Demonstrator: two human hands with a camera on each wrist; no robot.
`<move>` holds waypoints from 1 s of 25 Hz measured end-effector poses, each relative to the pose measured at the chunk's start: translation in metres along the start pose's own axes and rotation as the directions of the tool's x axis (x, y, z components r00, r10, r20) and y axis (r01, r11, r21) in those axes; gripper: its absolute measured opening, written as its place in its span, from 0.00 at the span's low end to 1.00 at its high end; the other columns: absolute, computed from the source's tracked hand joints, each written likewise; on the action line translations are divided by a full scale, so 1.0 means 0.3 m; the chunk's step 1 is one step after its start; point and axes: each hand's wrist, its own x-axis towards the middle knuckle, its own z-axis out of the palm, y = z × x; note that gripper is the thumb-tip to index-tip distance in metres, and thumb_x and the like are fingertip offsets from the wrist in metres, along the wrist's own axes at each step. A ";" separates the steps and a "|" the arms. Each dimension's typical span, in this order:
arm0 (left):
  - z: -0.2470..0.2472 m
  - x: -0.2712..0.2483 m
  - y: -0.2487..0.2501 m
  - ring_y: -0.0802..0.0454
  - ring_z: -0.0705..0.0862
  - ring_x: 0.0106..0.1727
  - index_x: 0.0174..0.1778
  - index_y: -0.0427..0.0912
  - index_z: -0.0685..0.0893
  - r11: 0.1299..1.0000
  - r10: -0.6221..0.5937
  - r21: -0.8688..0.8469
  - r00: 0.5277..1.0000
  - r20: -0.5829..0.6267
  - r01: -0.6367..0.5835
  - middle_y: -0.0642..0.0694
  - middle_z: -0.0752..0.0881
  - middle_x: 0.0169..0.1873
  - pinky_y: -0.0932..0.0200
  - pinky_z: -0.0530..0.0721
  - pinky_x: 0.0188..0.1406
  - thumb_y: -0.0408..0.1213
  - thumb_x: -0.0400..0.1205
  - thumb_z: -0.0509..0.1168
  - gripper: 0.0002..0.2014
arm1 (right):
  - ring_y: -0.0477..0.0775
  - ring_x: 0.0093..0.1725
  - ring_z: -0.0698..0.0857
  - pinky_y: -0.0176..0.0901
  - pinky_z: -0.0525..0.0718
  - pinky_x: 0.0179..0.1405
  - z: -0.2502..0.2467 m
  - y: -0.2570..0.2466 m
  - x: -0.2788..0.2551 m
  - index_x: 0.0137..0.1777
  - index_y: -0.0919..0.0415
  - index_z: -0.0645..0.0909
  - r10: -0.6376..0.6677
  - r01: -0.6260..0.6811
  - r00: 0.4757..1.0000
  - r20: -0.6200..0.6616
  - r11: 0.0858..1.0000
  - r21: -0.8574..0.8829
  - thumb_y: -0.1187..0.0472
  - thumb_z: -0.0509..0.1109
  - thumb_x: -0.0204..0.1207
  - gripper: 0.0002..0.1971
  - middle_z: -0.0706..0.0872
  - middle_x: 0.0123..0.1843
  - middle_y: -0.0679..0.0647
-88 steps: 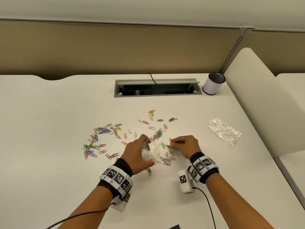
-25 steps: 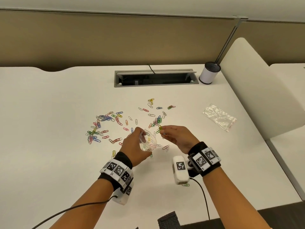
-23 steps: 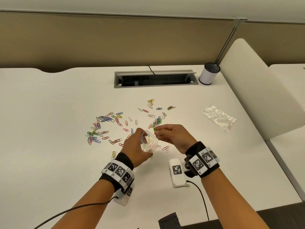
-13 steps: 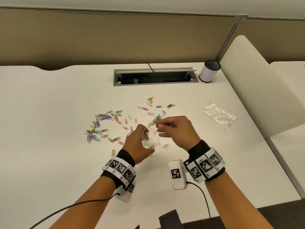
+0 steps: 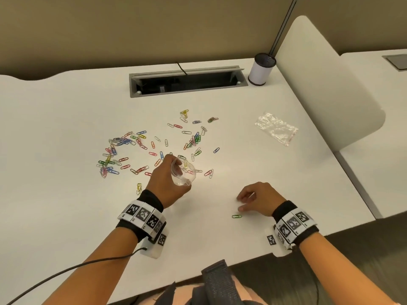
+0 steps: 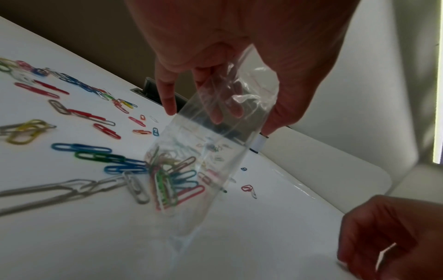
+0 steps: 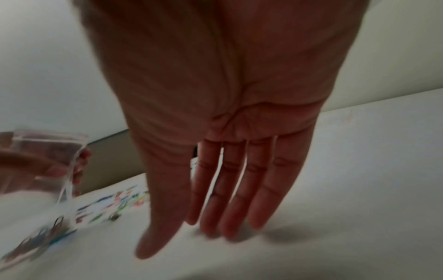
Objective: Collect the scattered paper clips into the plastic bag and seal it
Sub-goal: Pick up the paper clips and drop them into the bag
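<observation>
My left hand (image 5: 169, 183) grips the mouth of a clear plastic bag (image 5: 184, 173) and holds it open just above the white desk (image 5: 66, 194). Several coloured clips lie in the bag's bottom (image 6: 172, 181), with my left fingers (image 6: 167, 98) round its rim. Many coloured paper clips (image 5: 123, 150) are scattered behind and left of the bag. My right hand (image 5: 255, 200) is low over the desk near the front, fingers straight and empty (image 7: 230, 199), beside a lone green clip (image 5: 237, 216).
A second, crumpled clear bag (image 5: 276, 128) lies at the right. A white cup (image 5: 261, 69) and an open cable tray (image 5: 187, 83) sit at the back. A white partition (image 5: 330, 84) bounds the right side. The desk's front edge is close to my wrists.
My right hand has left the bag's mouth, dropped whatever it pinched, and moved back towards the front right of the desk, beside the green clip. The left hand still holds the bag.
</observation>
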 end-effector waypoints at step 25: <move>-0.077 0.025 -0.034 0.54 0.84 0.48 0.52 0.49 0.74 0.998 -0.038 -0.051 0.993 -0.115 0.032 0.53 0.84 0.41 0.63 0.80 0.49 0.37 0.67 0.79 0.24 | 0.46 0.37 0.83 0.31 0.82 0.40 -0.020 -0.309 0.510 0.44 0.59 0.89 -0.074 0.207 0.875 -0.479 0.951 0.232 0.63 0.73 0.74 0.03 0.91 0.43 0.55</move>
